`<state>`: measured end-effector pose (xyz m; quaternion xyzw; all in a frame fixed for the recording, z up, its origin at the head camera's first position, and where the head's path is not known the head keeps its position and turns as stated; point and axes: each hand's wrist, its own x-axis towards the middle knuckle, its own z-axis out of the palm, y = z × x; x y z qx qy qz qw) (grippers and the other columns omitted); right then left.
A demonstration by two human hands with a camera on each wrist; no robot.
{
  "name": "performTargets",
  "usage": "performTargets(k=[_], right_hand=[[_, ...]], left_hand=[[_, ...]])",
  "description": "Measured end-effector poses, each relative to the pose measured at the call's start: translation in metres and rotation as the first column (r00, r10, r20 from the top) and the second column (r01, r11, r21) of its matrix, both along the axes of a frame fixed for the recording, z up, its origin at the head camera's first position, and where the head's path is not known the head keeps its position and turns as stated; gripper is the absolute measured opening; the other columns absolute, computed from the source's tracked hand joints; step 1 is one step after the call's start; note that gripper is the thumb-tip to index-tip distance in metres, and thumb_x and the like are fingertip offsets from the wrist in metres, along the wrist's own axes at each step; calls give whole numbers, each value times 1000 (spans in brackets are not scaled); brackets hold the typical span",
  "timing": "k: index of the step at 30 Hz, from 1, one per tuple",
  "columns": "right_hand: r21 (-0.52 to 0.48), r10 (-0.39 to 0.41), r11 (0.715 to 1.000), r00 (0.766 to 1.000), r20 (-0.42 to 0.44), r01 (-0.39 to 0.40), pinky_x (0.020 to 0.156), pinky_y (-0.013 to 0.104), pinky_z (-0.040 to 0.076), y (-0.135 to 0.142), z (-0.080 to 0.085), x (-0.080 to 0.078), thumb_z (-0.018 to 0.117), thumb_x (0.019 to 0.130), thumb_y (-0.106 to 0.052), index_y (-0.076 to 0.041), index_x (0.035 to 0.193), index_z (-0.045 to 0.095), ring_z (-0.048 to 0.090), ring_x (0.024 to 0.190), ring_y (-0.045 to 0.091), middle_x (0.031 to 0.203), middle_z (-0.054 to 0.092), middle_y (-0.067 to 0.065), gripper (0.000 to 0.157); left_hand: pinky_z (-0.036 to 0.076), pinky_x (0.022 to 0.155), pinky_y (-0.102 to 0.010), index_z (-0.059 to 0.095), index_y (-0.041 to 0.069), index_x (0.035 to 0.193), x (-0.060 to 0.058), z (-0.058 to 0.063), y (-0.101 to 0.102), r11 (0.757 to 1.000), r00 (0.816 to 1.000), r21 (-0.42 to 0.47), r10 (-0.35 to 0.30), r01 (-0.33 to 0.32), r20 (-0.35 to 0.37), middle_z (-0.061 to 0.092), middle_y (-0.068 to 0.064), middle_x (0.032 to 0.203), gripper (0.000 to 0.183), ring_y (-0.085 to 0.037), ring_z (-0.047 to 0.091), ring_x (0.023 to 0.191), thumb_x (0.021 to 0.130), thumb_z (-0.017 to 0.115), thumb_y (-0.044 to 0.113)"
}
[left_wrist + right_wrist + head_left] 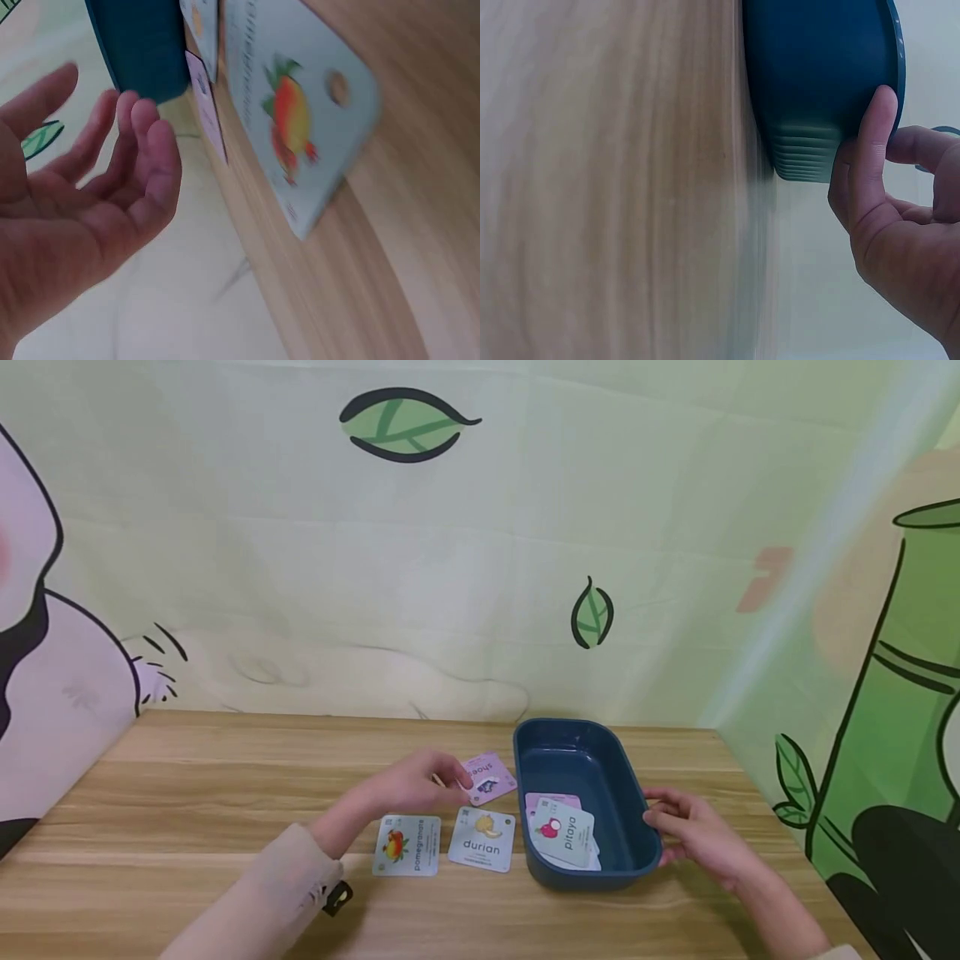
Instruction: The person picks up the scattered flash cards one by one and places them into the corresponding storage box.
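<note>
My left hand hovers at the pink "shoes" card, fingers loosely bent over its left edge. In the left wrist view, nothing shows between the fingers. A "durian" card and a "pomegranate" card lie face up on the near side of that hand. To the right stands a dark blue bin, and my right hand holds its right rim with the fingertips. A finger of that hand lies along the bin's outer wall. Inside, a "pitaya" card tops several overlapping cards.
The wood-grain table ends at a pale green printed cloth behind it. A dark clip-like piece hangs at the left sleeve cuff.
</note>
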<state>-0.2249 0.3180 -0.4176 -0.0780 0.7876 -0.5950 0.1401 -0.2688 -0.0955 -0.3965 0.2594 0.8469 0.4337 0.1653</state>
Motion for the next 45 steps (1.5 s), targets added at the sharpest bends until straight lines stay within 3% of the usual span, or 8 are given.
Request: performTargets(k=[5, 11, 17, 23, 27, 33, 39, 45], right_hand=[[1, -1, 1000, 1000, 8, 1, 62, 36, 60, 0, 0, 0, 55, 105, -10, 18, 148, 28, 66, 90, 23, 109, 59, 17, 58], [5, -5, 1000, 1000, 13, 5, 62, 36, 60, -1, 1, 1, 55, 105, -10, 18, 149, 28, 66, 90, 23, 110, 59, 17, 59], [10, -10, 1000, 1000, 11, 10, 62, 36, 60, -1, 1, 1, 55, 105, -10, 18, 149, 29, 66, 90, 23, 110, 60, 17, 59], [7, -9, 1000, 1000, 13, 9, 62, 37, 61, -1, 2, 1, 55, 105, -10, 18, 149, 28, 66, 91, 23, 109, 60, 17, 59], [6, -5, 1000, 1000, 12, 5, 62, 37, 61, -1, 2, 1, 55, 105, -11, 18, 149, 28, 66, 91, 23, 109, 59, 17, 59], [7, -5, 1000, 1000, 14, 5, 63, 37, 61, -1, 2, 1, 55, 105, -11, 18, 149, 28, 66, 91, 23, 109, 60, 17, 59], [12, -27, 1000, 999, 22, 27, 62, 37, 61, -1, 1, 1, 55, 105, -10, 17, 149, 29, 66, 90, 24, 109, 60, 17, 58], [18, -37, 999, 999, 25, 37, 62, 37, 61, -2, 1, 1, 56, 105, -11, 16, 149, 30, 66, 89, 24, 110, 61, 17, 58]], left_hand=[[51, 84, -36, 69, -1, 113, 3, -3, -14, 998, 996, -30, -62, 64, 69, 67, -4, 98, 26, -22, 60, 92, 92, 77, 12], [52, 96, -45, 70, 3, 109, 8, -5, -26, 990, 999, -141, -8, 15, 51, 68, -3, 105, 29, -22, 61, 100, 84, 84, 7], [47, 104, -53, 66, 5, 113, 17, -9, -32, 975, 998, -222, 39, -27, 47, 68, -6, 114, 45, -29, 61, 112, 75, 90, 3], [48, 97, -51, 66, 7, 117, 25, -13, -36, 937, 998, -346, 22, -41, -57, 61, -6, 111, 56, -26, 57, 103, 68, 95, 8], [48, 91, -49, 66, 10, 120, 29, -13, -37, 915, 996, -399, 18, -50, -83, 56, -6, 112, 64, -24, 51, 101, 66, 98, 15], [49, 91, -48, 64, 14, 124, 34, -10, -36, 899, 996, -434, 31, -64, -82, 53, -7, 117, 72, -24, 49, 103, 62, 100, 18], [48, 91, -45, 61, 10, 119, 33, -12, -34, 884, 994, -462, 13, -63, -112, 52, -6, 112, 69, -23, 48, 101, 63, 100, 16], [48, 88, -44, 59, 10, 115, 33, -14, -34, 888, 993, -454, 26, -76, -115, 50, -5, 108, 67, -23, 47, 99, 62, 100, 15]])
